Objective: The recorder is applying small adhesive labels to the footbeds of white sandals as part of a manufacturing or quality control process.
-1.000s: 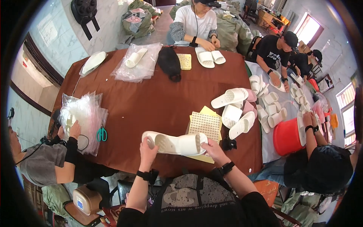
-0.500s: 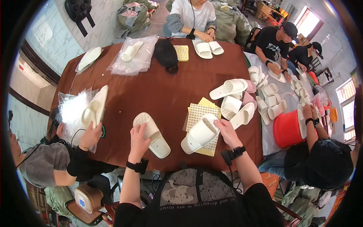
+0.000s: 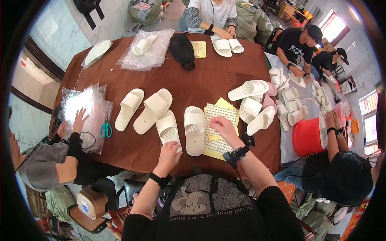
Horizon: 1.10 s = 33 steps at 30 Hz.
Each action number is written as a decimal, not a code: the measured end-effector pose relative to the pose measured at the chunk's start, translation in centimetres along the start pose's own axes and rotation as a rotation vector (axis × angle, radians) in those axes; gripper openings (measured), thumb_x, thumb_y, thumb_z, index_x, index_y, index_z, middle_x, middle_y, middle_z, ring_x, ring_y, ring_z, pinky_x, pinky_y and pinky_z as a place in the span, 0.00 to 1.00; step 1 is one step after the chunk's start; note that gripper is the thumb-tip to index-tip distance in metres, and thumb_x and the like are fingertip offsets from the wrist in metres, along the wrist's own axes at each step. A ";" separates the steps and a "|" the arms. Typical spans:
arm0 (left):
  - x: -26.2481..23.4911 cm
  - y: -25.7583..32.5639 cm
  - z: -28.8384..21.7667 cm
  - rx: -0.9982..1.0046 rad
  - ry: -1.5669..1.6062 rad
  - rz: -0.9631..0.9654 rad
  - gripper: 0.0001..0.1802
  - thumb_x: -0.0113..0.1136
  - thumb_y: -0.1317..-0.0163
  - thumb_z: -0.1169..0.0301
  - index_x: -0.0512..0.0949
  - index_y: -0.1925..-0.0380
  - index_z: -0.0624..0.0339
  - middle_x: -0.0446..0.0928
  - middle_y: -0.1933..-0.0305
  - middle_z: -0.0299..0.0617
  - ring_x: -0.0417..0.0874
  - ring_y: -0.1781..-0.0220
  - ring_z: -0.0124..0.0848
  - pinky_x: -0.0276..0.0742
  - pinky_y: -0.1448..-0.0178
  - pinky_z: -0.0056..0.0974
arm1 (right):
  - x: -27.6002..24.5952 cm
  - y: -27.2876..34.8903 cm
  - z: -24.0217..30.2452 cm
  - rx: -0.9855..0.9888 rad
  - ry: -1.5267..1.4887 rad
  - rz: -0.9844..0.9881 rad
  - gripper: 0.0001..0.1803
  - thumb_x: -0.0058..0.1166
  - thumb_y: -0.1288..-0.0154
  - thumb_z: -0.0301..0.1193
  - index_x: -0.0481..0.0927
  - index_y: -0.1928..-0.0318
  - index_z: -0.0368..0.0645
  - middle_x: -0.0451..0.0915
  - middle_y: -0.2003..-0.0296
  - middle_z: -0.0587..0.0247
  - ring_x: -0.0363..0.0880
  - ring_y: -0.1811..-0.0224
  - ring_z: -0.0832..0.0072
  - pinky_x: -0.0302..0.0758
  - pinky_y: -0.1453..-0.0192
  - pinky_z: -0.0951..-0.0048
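My left hand point(image 3: 168, 157) is closed at the near end of a white slipper point(image 3: 166, 127), its fingers gripping the heel edge. Just to the right of it lies another white slipper point(image 3: 194, 130), toe pointing away from me, with no hand on it. Over the sheets of small printed labels point(image 3: 217, 149) is my right hand point(image 3: 223, 129), fingers curled together; whether a label is between them is too small to see. Left of my left hand, two more white slippers point(image 3: 154, 110) lie side by side at a slant.
Several white and pink slippers point(image 3: 253, 108) pile up at the right. Teal scissors point(image 3: 106, 129) and clear plastic bags point(image 3: 89, 116) lie by a co-worker at the left. A black cap point(image 3: 181, 50) sits farther back. A red bucket point(image 3: 307, 137) stands on the right-hand table.
My right hand has let go of its slipper, now flat on the table, and moved over the label sheets. The left co-worker's slippers now lie beside mine; that co-worker's hand is on the bags.
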<state>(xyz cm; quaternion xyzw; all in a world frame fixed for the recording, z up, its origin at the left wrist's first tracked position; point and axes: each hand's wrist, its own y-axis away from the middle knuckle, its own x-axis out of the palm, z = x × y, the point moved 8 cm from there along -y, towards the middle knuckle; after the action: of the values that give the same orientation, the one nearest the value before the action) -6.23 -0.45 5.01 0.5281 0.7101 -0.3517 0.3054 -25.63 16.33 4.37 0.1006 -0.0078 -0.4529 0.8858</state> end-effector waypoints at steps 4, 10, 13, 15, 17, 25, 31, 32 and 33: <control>2.7 1.1 -1.7 0.138 -0.043 0.162 0.20 0.62 0.51 0.71 0.74 0.56 0.57 0.69 0.46 0.44 0.68 0.45 0.46 0.66 0.43 0.47 | 2.5 2.3 -2.9 0.113 0.140 0.129 0.09 0.54 0.43 0.26 0.78 0.63 0.35 0.80 0.70 0.64 0.76 0.66 0.80 0.73 0.59 0.77; 4.6 1.1 -1.9 0.208 -0.132 0.208 0.26 0.63 0.51 0.69 0.72 0.49 0.51 0.67 0.42 0.41 0.66 0.43 0.45 0.63 0.41 0.49 | 5.5 2.1 -6.2 -0.013 0.323 0.172 0.11 0.54 0.45 0.25 0.77 0.59 0.37 0.79 0.69 0.62 0.77 0.66 0.76 0.74 0.59 0.75; 4.7 0.6 -1.5 0.167 -0.106 0.185 0.26 0.63 0.51 0.68 0.72 0.47 0.49 0.67 0.43 0.41 0.67 0.43 0.43 0.62 0.42 0.48 | 6.5 1.8 -7.0 -0.082 0.386 0.148 0.11 0.54 0.46 0.24 0.77 0.60 0.37 0.78 0.69 0.59 0.77 0.67 0.71 0.74 0.59 0.72; 4.8 0.2 -1.5 0.172 -0.151 0.168 0.26 0.62 0.50 0.67 0.72 0.47 0.46 0.68 0.45 0.40 0.67 0.43 0.41 0.62 0.43 0.48 | 7.2 1.5 -7.1 -0.136 0.449 0.132 0.11 0.54 0.46 0.24 0.76 0.61 0.36 0.77 0.69 0.57 0.77 0.67 0.68 0.74 0.60 0.70; 4.9 0.0 -1.6 0.176 -0.166 0.167 0.26 0.62 0.50 0.66 0.72 0.47 0.45 0.68 0.45 0.39 0.67 0.44 0.41 0.62 0.43 0.47 | 7.5 1.3 -7.0 -0.216 0.555 0.077 0.10 0.53 0.47 0.24 0.75 0.62 0.36 0.75 0.67 0.52 0.75 0.63 0.59 0.73 0.58 0.65; 5.1 0.8 -1.5 0.214 -0.257 0.131 0.26 0.62 0.51 0.65 0.72 0.48 0.41 0.68 0.46 0.38 0.68 0.46 0.40 0.62 0.44 0.48 | 9.6 3.0 -5.1 -0.431 0.884 0.023 0.08 0.44 0.42 0.27 0.71 0.62 0.40 0.72 0.64 0.50 0.71 0.58 0.52 0.69 0.53 0.57; 5.0 0.8 -1.8 0.199 -0.228 0.179 0.28 0.62 0.51 0.64 0.71 0.46 0.39 0.67 0.45 0.38 0.68 0.45 0.41 0.61 0.44 0.49 | 9.7 3.3 -4.0 -0.445 0.890 0.082 0.08 0.45 0.42 0.27 0.70 0.61 0.40 0.73 0.64 0.50 0.72 0.59 0.53 0.70 0.54 0.57; 5.1 0.8 -1.8 0.202 -0.240 0.178 0.28 0.63 0.52 0.65 0.71 0.46 0.39 0.67 0.45 0.37 0.68 0.45 0.41 0.61 0.44 0.49 | 9.7 3.2 -4.0 -0.435 0.902 0.088 0.09 0.46 0.43 0.27 0.70 0.61 0.40 0.73 0.64 0.50 0.72 0.59 0.53 0.70 0.54 0.57; 5.1 0.8 -1.8 0.211 -0.245 0.176 0.28 0.63 0.52 0.65 0.71 0.46 0.39 0.67 0.45 0.37 0.68 0.45 0.41 0.61 0.44 0.49 | 9.7 3.2 -4.0 -0.439 0.901 0.078 0.09 0.46 0.43 0.27 0.70 0.61 0.40 0.73 0.64 0.50 0.72 0.59 0.53 0.70 0.54 0.57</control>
<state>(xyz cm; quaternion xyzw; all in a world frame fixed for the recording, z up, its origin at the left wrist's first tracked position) -6.92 3.94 1.79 0.5706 0.5777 -0.4578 0.3621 -16.97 11.06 0.30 0.0969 0.4672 -0.3221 0.8177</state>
